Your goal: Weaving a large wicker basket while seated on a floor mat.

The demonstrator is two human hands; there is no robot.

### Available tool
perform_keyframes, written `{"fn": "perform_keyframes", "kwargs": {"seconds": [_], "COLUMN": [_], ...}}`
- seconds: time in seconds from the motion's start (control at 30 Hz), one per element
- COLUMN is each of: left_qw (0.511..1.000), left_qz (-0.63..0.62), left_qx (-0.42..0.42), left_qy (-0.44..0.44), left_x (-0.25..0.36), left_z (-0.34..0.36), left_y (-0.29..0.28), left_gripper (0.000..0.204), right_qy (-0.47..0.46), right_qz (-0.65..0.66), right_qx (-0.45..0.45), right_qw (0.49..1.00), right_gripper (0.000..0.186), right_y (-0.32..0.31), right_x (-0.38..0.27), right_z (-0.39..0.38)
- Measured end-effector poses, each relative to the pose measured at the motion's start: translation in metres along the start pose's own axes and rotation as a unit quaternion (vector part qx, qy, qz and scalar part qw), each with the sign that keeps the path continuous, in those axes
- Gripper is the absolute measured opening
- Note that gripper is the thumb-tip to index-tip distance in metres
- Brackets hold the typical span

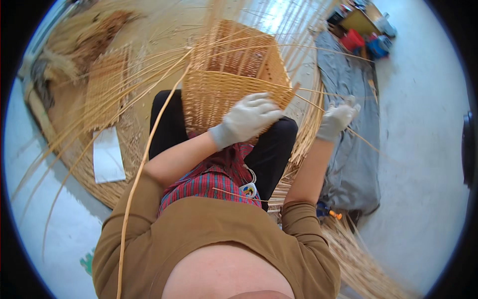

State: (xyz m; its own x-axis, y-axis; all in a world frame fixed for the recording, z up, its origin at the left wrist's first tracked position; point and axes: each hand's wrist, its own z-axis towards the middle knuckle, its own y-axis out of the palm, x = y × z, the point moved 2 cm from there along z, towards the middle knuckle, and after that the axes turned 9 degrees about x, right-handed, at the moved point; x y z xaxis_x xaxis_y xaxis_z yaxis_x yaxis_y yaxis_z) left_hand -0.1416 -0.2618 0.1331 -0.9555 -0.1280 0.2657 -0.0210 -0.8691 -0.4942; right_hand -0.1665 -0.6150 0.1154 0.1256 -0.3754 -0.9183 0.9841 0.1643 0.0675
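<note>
A partly woven wicker basket (211,92) rests between my knees, honey-coloured with a browner inside and long upright stakes rising from its far side. My left hand (253,117), in a pale glove, lies against the near wall with its fingers stretched to the right, slightly blurred. Off the basket's right corner, my right hand (338,119), gloved too, is closed around a thin cane strand (366,141). That strand runs from the corner through the hand and out to the lower right. A thicker cane (155,130) slants past my left arm.
Loose strands fan out to the left over a flat woven panel (107,82) and a white sheet (108,155). Brown fibre (102,37) lies behind them. On the right stretches a grey cloth-covered bundle (348,169), with a red container (352,41) beyond. Cane bundles (356,254) lie lower right.
</note>
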Motion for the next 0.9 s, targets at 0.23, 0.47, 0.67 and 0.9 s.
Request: {"fn": "perform_keyframes", "kwargs": {"seconds": [0.23,0.47,0.67,0.9], "left_qw": [0.997,0.692,0.709,0.750], "left_qz": [0.030,-0.208,-0.266,-0.205], "left_qx": [0.034,0.528,0.433,0.420], "left_qy": [-0.066,-0.446,-0.490,-0.467], "left_x": [-0.019,-0.078,-0.096,-0.099], "left_z": [0.009,-0.094,-0.128,-0.102], "left_y": [0.024,-0.102,-0.124,-0.130], "left_gripper": [0.033,0.015,0.020,0.019], "right_qy": [-0.029,0.042,-0.499,-0.619], "right_qz": [0.107,0.112,-0.096,-0.207], "right_qx": [0.082,-0.564,-0.413,-0.435], "right_qw": [0.990,0.817,0.756,0.620], "right_gripper": [0.040,0.022,0.013,0.027], "right_y": [0.020,0.022,0.147,0.198], "right_x": [-0.052,-0.097,-0.123,-0.099], "right_z": [-0.072,-0.243,-0.308,-0.321]}}
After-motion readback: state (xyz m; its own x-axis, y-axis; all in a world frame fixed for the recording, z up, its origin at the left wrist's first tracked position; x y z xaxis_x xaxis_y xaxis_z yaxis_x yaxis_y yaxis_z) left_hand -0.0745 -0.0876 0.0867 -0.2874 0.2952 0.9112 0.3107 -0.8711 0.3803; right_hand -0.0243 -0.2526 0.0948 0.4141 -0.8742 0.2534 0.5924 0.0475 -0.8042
